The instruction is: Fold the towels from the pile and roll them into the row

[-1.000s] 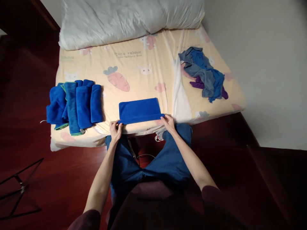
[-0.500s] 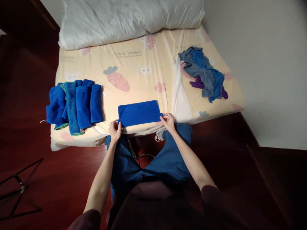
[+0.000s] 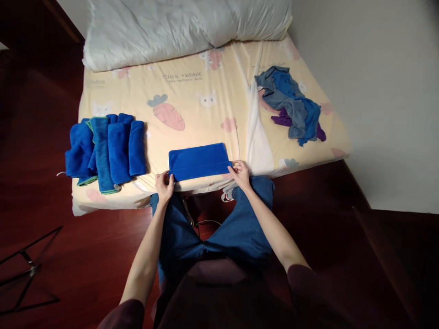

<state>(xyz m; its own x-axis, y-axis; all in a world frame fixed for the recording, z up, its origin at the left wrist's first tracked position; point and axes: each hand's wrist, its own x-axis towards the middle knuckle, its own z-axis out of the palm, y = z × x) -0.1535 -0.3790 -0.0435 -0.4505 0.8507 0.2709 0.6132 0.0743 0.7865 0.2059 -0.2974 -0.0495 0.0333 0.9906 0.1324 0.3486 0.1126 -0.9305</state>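
Observation:
A blue cloth (image 3: 199, 160) lies flat as a long rectangle near the front edge of the bed, with a fold running along its near side. My left hand (image 3: 165, 186) pinches its near left corner between thumb and fingers. At the right end, my right hand (image 3: 239, 173) pinches the cloth's near right corner. To the left sits a group of rolled blue cloths (image 3: 119, 148), one of them edged in green. A loose pile of grey, blue and purple cloths (image 3: 291, 107) lies crumpled on the right.
The bed (image 3: 192, 109) has a yellow sheet with carrots and rabbits. A pale quilt (image 3: 185, 29) lies across its far end. A wall (image 3: 377, 100) rises at the right. Black metal legs (image 3: 31, 269) stand on the red floor at the lower left.

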